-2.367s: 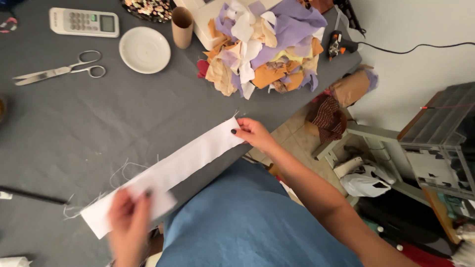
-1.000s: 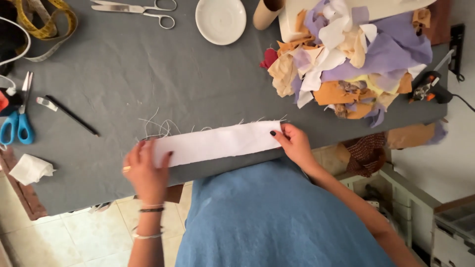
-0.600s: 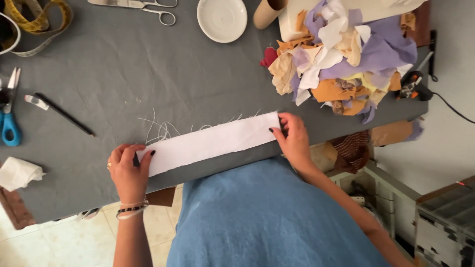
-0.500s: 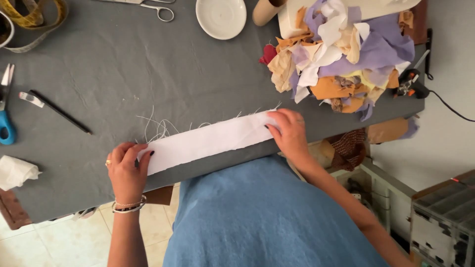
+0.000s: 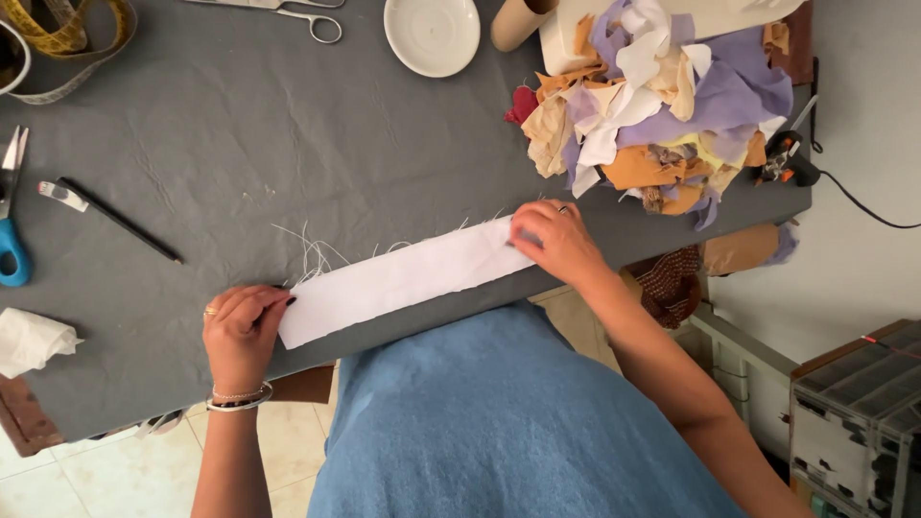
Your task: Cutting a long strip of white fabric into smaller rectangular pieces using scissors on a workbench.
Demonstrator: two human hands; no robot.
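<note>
Long white rectangular fabric strip (image 5: 403, 280) lies flat on the grey cloth-covered table (image 5: 240, 144), running slantwise along the table's near edge, frayed loose threads (image 5: 312, 251) sticking out from its far long side.

Left hand (image 5: 240, 336) is at the strip's left end: fingers curled over, tips pressed on the end of the strip, thumb tucked; can't tell if the cloth is pinched or only pinned down. Ring on one finger, bracelets at the wrist.

Right hand (image 5: 556, 245) is at the strip's right end, palm down, fingers bent and resting on top of the fabric; whether anything is gripped underneath can't be told. Ring on this hand too.

Relative to the strip:
- Beyond its right end, well up the table: heap of fabric scraps in lilac, white, orange & tan (image 5: 652, 105), w/ a small dark red scrap at its left side.
- Far side, above the middle: round white ceramic dish (image 5: 432, 34), brown cardboard tube (image 5: 518, 19) just right of it, metal scissors (image 5: 288, 10) to its left at the table's far edge.
- Left & up: thin black pencil (image 5: 120, 221), blue-handled scissors (image 5: 11, 240) at the frame edge, yellow measuring tape (image 5: 67, 29) in the far corner.
- Left & down: crumpled white tissue (image 5: 34, 341).
</note>
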